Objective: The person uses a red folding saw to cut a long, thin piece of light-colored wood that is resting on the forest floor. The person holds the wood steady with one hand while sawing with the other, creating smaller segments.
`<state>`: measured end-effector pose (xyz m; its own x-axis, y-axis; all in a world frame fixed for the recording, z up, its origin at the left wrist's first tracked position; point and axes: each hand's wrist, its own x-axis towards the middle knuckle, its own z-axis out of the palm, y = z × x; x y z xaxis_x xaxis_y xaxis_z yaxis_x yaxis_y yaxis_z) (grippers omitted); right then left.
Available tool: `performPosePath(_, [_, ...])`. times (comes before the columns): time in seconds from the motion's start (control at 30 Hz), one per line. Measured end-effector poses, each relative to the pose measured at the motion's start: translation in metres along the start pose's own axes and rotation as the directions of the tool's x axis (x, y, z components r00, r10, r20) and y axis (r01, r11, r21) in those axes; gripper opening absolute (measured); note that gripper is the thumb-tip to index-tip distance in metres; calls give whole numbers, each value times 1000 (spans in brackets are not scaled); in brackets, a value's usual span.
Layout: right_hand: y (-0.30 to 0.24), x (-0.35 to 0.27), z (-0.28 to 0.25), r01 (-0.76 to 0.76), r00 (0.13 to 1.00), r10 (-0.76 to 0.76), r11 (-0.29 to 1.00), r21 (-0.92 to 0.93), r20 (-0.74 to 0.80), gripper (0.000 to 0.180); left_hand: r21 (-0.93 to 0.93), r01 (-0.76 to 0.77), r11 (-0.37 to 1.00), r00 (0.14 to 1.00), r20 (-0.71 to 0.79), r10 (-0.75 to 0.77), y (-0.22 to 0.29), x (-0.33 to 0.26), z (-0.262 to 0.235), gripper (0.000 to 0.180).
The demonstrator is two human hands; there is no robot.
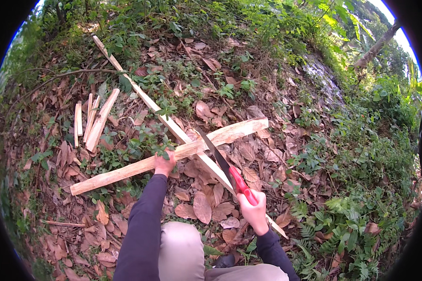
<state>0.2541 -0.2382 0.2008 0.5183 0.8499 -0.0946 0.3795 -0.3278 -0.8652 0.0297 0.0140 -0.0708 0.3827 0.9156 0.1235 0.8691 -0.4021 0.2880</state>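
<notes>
Right hand (253, 206): fingers wrapped round red handle of saw (220, 159), dark tapering blade across beam (239, 132). Left hand (165, 163): fingers partly hidden at beam's near edge, cannot tell how far closed; presumably steadying it. Beam thick, pale, rough-hewn, crosswise over slim pole (150, 101), likely for support. Farther left: short split pieces (102, 121). Ground: dry brown leaves (202, 207).

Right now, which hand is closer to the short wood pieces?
Left. The left hand is to the right of the short wood pieces; the right hand, holding the saw, is farther right.
</notes>
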Motion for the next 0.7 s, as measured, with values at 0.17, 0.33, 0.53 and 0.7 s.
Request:
performPosePath(0.17, [-14,-61,-17,37,995,-35,999,19,-88,22,-67,7,998,1000,16,-6,11,5,14,22])
performPosePath(0.33, [-10,6,52,96,995,-95,995,-34,28,25,104,-28,994,1000,13,27,1,-1,-3,18])
performPosePath(0.53, [0,-60,-7,105,994,-105,989,-101,9,22,35,-22,999,1000,-16,22,14,8,5,21])
performPosePath(0.7, [13,-6,29,104,994,-95,980,-167,62,24,114,-5,994,994,109,-8,7,-4,-2,25])
